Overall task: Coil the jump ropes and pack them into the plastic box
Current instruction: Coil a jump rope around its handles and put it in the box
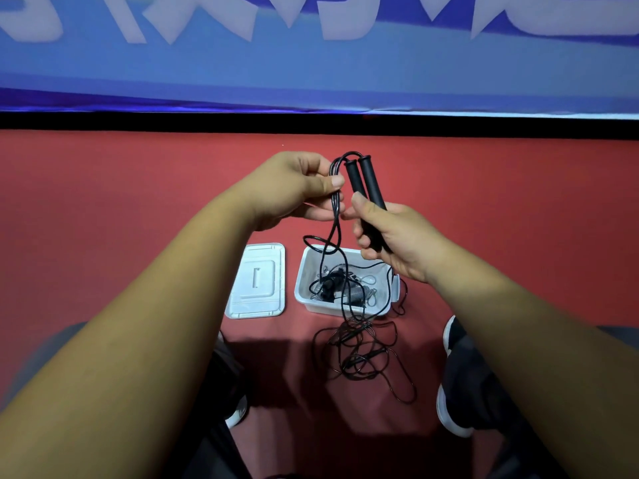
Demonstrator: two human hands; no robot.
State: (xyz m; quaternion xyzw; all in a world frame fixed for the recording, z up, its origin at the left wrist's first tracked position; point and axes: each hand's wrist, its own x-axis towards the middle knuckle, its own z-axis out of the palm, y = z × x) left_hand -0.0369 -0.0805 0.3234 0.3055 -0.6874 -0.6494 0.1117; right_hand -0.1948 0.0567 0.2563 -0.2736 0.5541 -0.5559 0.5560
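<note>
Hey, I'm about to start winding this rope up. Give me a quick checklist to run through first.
1. Both handles together in right hand: ok.
2. Left hand pinches rope just below the handles: ok.
3. Slack free of tangles: not ok, a pile lies jumbled on the floor.
4. Rope clear of box: not ok, it hangs across the rim.
5. Box open: ok, lid lies beside it.
6. Room left in box: cannot tell, some things already lie inside.
</note>
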